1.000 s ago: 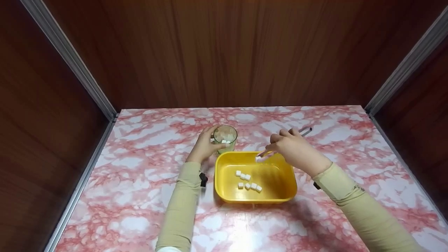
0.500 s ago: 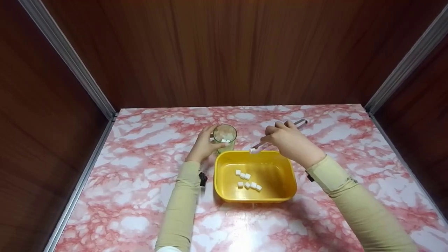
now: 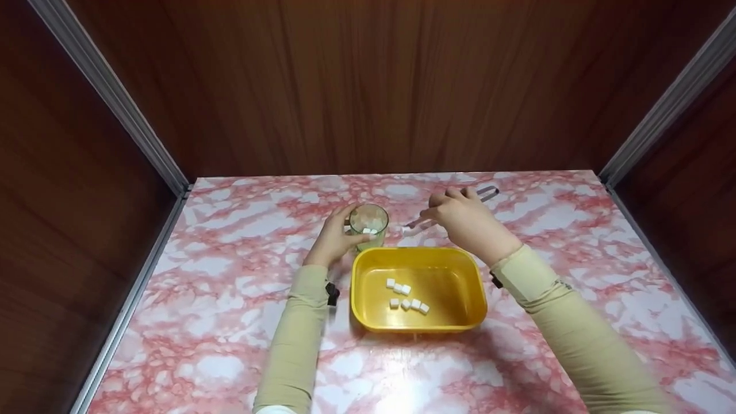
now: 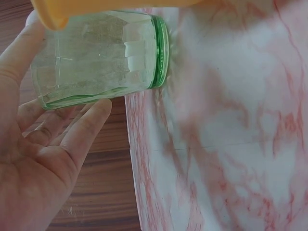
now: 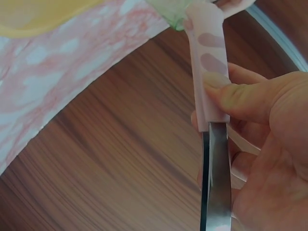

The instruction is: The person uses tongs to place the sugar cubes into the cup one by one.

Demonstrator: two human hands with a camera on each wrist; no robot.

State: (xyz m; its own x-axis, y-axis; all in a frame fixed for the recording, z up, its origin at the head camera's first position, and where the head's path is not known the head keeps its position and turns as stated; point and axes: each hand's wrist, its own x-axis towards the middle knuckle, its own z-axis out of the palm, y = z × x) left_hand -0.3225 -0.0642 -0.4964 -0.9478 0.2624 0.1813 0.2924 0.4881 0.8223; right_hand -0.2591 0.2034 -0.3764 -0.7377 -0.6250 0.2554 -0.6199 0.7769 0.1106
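My left hand (image 3: 334, 236) is curled round a clear greenish glass (image 3: 370, 221) standing behind the yellow tray; white cubes lie in its bottom. In the left wrist view the hand (image 4: 53, 144) has thumb and fingers on the glass (image 4: 96, 57). My right hand (image 3: 468, 221) pinches pink-and-metal tongs (image 3: 422, 222), with a white cube (image 3: 406, 229) at their tips, just right of the glass. The right wrist view shows thumb and fingers of this hand (image 5: 260, 125) on the tongs (image 5: 208, 72). Several white cubes (image 3: 406, 290) lie in the yellow tray (image 3: 418, 330).
The table (image 3: 230, 322) has a red-and-white marbled top. Brown wood-grain panels (image 3: 368, 86) stand behind it and at both sides, with grey metal strips at the corners. The tray stands directly in front of the glass.
My right hand has carried the tongs and cube left and away from me, from over the tray to beside the glass. My left hand still holds the glass in place.
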